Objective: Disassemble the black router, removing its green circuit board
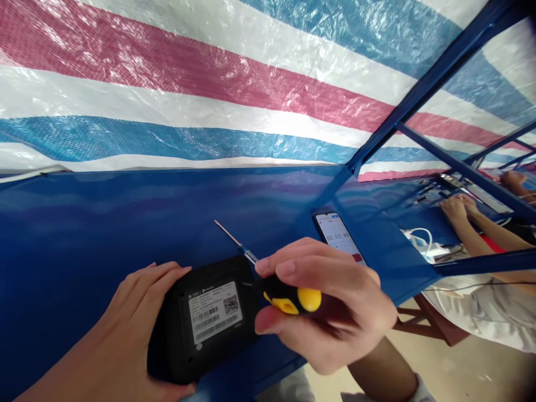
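Observation:
A black box-shaped device carries a white label with barcodes and a QR code on the face turned to me. Wrapped round its left side is my left hand, thumb at the near edge and fingers at the far edge. My right hand pinches a black and yellow screwdriver by its handle. The thin shaft points left over the right part of the device; whether the tip touches it I cannot tell. Behind them lies a smaller screwdriver with a clear blue handle, its end hidden by my right hand.
On the blue table, a phone showing a timer lies beyond my right hand. A blue metal frame rises at the right. A striped plastic sheet hangs behind. Past the frame, another person's hands rest near white cables.

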Demonstrator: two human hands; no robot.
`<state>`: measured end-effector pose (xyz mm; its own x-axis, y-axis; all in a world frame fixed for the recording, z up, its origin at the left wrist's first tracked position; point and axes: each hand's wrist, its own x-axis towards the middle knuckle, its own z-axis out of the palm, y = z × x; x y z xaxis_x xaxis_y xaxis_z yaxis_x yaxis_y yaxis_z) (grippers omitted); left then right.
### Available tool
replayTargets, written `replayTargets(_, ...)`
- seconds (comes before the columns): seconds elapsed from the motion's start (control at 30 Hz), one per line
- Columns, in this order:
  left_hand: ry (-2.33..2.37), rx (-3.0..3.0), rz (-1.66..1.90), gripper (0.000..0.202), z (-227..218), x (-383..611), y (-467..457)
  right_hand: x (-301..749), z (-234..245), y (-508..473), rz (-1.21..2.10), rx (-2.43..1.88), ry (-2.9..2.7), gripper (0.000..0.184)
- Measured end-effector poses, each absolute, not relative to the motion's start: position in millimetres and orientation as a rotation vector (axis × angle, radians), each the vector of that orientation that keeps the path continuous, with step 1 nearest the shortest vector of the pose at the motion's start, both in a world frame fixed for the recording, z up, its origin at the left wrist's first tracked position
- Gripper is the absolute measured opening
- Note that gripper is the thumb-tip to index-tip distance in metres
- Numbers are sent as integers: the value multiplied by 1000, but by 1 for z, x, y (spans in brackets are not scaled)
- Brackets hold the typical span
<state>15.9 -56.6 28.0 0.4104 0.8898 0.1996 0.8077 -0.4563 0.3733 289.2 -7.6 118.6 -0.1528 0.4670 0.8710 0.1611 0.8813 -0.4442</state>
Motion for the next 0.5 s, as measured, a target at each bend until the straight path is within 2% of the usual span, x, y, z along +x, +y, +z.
replayTargets(0.2, 1493, 2451, 588, 122, 25, 15, -57, 291, 120, -9, 192, -492, -1792, 37)
replayTargets(0.33, 1489, 2443, 613, 121, 26, 16, -56, 295, 123, -18, 36, -626, -1938, 26)
replayTargets(0.5, 1498, 2390, 586, 115, 28, 19, -54, 291, 120, -19, 15, -634, -1931, 20)
